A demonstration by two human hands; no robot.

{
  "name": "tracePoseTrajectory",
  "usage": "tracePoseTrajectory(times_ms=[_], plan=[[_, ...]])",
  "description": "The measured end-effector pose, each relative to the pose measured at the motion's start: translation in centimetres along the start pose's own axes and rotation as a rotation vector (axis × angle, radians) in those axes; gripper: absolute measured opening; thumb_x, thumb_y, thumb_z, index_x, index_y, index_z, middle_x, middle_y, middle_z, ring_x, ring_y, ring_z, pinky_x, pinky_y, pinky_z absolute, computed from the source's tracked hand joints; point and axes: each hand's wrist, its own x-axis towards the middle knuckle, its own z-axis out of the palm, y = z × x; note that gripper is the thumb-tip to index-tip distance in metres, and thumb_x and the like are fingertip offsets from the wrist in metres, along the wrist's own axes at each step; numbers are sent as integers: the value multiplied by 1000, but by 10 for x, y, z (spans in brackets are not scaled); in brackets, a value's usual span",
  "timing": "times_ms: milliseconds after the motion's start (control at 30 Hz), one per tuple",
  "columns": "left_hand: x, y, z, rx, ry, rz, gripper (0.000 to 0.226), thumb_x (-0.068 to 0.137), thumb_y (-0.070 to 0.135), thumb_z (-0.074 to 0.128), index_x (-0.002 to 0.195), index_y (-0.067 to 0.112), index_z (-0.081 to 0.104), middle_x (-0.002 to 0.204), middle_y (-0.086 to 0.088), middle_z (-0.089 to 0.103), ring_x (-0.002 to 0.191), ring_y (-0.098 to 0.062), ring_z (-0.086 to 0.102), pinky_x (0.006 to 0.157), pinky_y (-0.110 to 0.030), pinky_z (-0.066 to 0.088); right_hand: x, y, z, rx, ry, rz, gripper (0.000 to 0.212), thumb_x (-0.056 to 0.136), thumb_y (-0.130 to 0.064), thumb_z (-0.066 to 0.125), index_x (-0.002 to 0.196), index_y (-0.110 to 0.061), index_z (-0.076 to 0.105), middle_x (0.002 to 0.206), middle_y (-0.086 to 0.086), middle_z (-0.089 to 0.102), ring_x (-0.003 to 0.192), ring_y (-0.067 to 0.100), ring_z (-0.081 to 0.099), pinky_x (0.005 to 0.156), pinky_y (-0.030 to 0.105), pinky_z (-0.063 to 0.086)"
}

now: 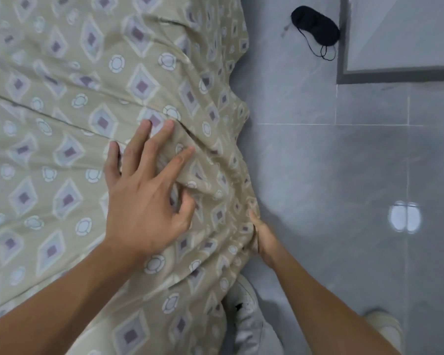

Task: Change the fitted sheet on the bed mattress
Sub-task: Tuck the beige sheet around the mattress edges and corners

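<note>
While the left hand [144, 201] presses flat on the one patterned sheet [62, 103], the right hand [260, 237] grips its bed-edge hem.

Soft, even indoor light, bright double glare spot on the glossy grey tiled floor [369, 162] at right, broad soft shadow on the tiles mid-frame, slight overall softness, wide-angle bending toward the edges, forearms blurred at bottom
</note>
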Motion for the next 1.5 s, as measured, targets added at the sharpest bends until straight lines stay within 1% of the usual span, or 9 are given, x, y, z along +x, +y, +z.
tracePoseTrajectory(times_ms=[100, 167, 300, 400, 533, 700, 933, 1200, 1500], plan=[[0, -1, -3, 2, -4, 0, 63, 83, 39, 65, 145, 27, 61, 170, -1, 30, 161, -27, 16, 121, -66, 17, -60, 6, 17, -144, -77, 63, 36, 91, -69, 65, 104, -36, 66, 109, -11, 73, 96, 7, 68, 89, 30, 55], [-2, 0, -9, -4, -22, -6, 68, 87, 44, 59, 153, 29, 53, 171, -2, 25, 161, -28, 14, 122, -65, 15, -84, 16, 27, -172, -124, 48, 37, 92, -64, 68, 113, -33, 62, 115, -11, 69, 98, 6, 66, 75, 20, 53], [-37, 7, -26, -6, -75, -71, 77, 93, 51, 51, 164, 34, 29, 174, -4, 15, 162, -29, 8, 125, -63, 10, -106, 41, 43, -248, -117, -52, 95, 56, -75, 90, 129, -18, 71, 115, -4, 79, 109, 17, 73, 100, 38, 58], [-92, 10, -34, -17, -106, -163, 78, 96, 59, 42, 166, 37, 19, 175, -5, 9, 162, -29, 6, 126, -61, 8, -121, 56, 43, -244, -92, -113, 71, 68, -54, 94, 125, -17, 75, 103, -3, 81, 100, 18, 76, 96, 41, 60], [-151, 25, -24, -27, -129, -242, 78, 96, 58, 44, 167, 36, 17, 176, -5, 5, 162, -31, 2, 125, -64, 10, -137, 73, 24, -89, -175, -158, 92, 61, -67, 91, 134, -17, 68, 121, -1, 78, 115, 19, 73, 109, 44, 53], [-157, 24, -7, -61, -78, -266, 78, 94, 56, 49, 165, 42, 22, 175, -1, 8, 162, -29, 2, 125, -63, 9, -157, 102, 9, 78, -382, -145, 63, 94, -44, 70, 148, -12, 57, 144, 9, 65, 135, 25, 61, 116, 48, 44], [-164, 22, -15, -72, -63, -236, 71, 99, 60, 42, 164, 44, 19, 175, 0, 8, 161, -30, 3, 126, -62, 7, -195, 144, 22, 49, -406, -134, 55, 98, -37, 72, 145, -9, 61, 143, 16, 65, 133, 32, 62, 116, 51, 45], [-266, 31, -37, -127, -135, -189, 67, 102, 60, 37, 165, 43, 20, 175, -2, 7, 162, -29, 2, 125, -64, 10, -221, 225, 55, -275, 52, -486, 20, 97, -33, 75, 110, -19, 77, 99, 1, 81, 97, 18, 76, 79, 32, 62], [-315, 40, -36, -98, -51, -152, 73, 96, 61, 46, 163, 41, 28, 174, -1, 15, 162, -27, 6, 126, -62, 8, -104, 277, 32, -436, 315, -599, 33, 105, -40, 60, 89, -13, 72, 81, -3, 74, 77, 7, 69, 69, 34, 54]])
